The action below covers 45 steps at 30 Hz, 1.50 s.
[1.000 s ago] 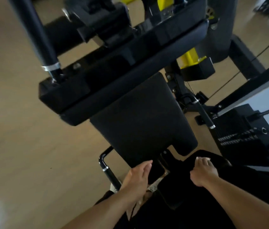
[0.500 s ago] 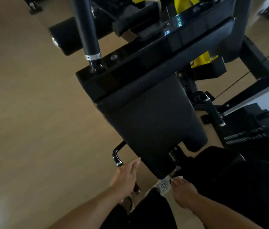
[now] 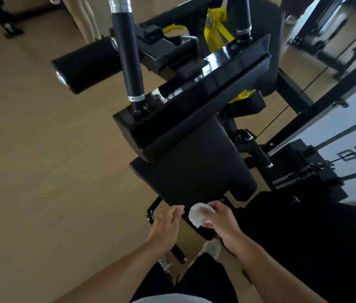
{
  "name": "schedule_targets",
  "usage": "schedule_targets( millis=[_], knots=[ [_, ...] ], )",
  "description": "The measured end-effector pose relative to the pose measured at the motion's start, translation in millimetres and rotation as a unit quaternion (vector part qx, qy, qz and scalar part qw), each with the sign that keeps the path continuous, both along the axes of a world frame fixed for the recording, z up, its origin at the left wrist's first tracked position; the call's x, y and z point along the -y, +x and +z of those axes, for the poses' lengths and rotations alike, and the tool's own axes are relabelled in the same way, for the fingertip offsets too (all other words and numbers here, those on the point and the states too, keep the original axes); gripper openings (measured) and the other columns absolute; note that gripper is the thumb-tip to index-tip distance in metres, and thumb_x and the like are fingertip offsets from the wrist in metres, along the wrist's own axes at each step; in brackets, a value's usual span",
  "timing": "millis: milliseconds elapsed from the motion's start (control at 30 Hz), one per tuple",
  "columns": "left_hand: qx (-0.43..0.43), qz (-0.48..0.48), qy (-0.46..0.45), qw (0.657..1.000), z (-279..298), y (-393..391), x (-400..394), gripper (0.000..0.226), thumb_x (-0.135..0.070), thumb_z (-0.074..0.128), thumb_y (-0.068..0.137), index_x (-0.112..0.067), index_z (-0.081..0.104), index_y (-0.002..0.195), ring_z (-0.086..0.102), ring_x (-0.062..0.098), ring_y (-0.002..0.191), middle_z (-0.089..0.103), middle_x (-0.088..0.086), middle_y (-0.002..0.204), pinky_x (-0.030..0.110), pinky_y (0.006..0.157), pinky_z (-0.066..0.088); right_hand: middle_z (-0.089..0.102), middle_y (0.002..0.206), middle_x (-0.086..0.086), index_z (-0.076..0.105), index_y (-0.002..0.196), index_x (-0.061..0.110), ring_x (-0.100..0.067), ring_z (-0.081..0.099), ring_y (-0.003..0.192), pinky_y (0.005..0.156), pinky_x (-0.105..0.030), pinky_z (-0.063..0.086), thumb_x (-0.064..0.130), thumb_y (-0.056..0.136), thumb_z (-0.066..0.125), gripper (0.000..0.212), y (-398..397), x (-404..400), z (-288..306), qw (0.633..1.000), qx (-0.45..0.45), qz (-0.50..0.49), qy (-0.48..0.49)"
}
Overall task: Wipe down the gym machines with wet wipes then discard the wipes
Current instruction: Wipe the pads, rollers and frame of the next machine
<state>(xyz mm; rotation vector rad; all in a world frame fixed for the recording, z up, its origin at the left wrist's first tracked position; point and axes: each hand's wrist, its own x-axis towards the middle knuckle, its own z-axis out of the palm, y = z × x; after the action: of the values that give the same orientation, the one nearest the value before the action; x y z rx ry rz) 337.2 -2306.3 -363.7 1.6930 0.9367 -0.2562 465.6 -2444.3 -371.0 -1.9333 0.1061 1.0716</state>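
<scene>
A black gym machine with a sloped pad [image 3: 196, 171] fills the middle of the view, with an upper pad [image 3: 203, 110] above it and two upright black handles [image 3: 129, 57]. My right hand [image 3: 220, 221] grips a crumpled white wet wipe [image 3: 196, 214] just below the sloped pad's lower edge. My left hand [image 3: 166, 226] hovers beside it with fingers straight, fingertips close to the wipe, above a low black side handle [image 3: 153, 213].
A weight stack [image 3: 303, 178] and cables stand at the right beside a white panel. A black roller pad [image 3: 85, 66] sticks out at the upper left. Someone's legs [image 3: 87, 16] stand at the top. Tan floor lies on the left; my shoes [image 3: 209, 248] are below.
My right hand has come up holding a white wipe, which was not visible before. Both hands have drawn together under the pad, and the view has tilted up along the machine.
</scene>
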Motion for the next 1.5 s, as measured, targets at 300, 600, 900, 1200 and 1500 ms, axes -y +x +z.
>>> schedule_targets(
  millis=[300, 600, 900, 1200, 1500],
  knots=[
    [0.032, 0.028, 0.020, 0.999, 42, 15, -38, 0.024, -0.046, 0.056, 0.099, -0.028, 0.070, 0.102, 0.068, 0.014, 0.078, 0.071, -0.002, 0.087, 0.027, 0.065, 0.053, 0.077, 0.100, -0.010, 0.077, 0.103, 0.012, -0.025, 0.074, 0.099, 0.092, -0.044, 0.059, 0.044, 0.097, 0.064, 0.034, -11, -54, 45, 0.987, -0.075, -0.016, 0.144],
    [0.043, 0.067, 0.027, 0.996, 42, 19, -33, 0.021, -0.039, 0.055, 0.101, -0.024, 0.069, 0.097, 0.064, 0.008, 0.074, 0.068, -0.006, 0.088, 0.017, 0.053, 0.045, 0.075, 0.113, -0.013, 0.067, 0.122, 0.008, -0.026, 0.072, 0.106, 0.092, -0.037, 0.058, 0.031, 0.092, 0.071, 0.038, -9, -43, 48, 0.970, -0.144, -0.041, 0.190],
    [0.022, 0.088, 0.040, 0.995, 27, 49, -17, 0.025, -0.042, 0.049, 0.103, -0.028, 0.069, 0.103, 0.064, 0.012, 0.078, 0.068, -0.004, 0.089, 0.025, 0.061, 0.046, 0.075, 0.101, -0.020, 0.069, 0.102, -0.007, -0.028, 0.074, 0.096, 0.085, -0.037, 0.062, 0.026, 0.097, 0.065, 0.034, 1, -26, 28, 0.966, -0.080, -0.155, 0.193],
    [-0.032, 0.127, 0.074, 0.989, 6, 110, -2, 0.025, -0.048, 0.054, 0.099, -0.029, 0.068, 0.093, 0.064, 0.010, 0.080, 0.067, -0.007, 0.086, 0.034, 0.069, 0.055, 0.073, 0.095, -0.014, 0.064, 0.086, 0.006, -0.024, 0.074, 0.092, 0.090, -0.038, 0.060, 0.032, 0.095, 0.070, 0.028, 77, 9, -2, 0.965, -0.122, -0.160, 0.170],
    [-0.133, 0.104, 0.054, 0.984, -30, 183, 13, 0.044, -0.050, 0.056, 0.097, -0.014, 0.070, 0.076, 0.063, 0.014, 0.062, 0.063, 0.001, 0.062, 0.038, 0.069, 0.056, 0.074, 0.102, -0.008, 0.071, 0.101, 0.014, -0.024, 0.072, 0.095, 0.089, -0.043, 0.060, 0.036, 0.094, 0.071, 0.023, 168, 22, -62, 0.964, -0.125, -0.235, 0.020]
  ],
)
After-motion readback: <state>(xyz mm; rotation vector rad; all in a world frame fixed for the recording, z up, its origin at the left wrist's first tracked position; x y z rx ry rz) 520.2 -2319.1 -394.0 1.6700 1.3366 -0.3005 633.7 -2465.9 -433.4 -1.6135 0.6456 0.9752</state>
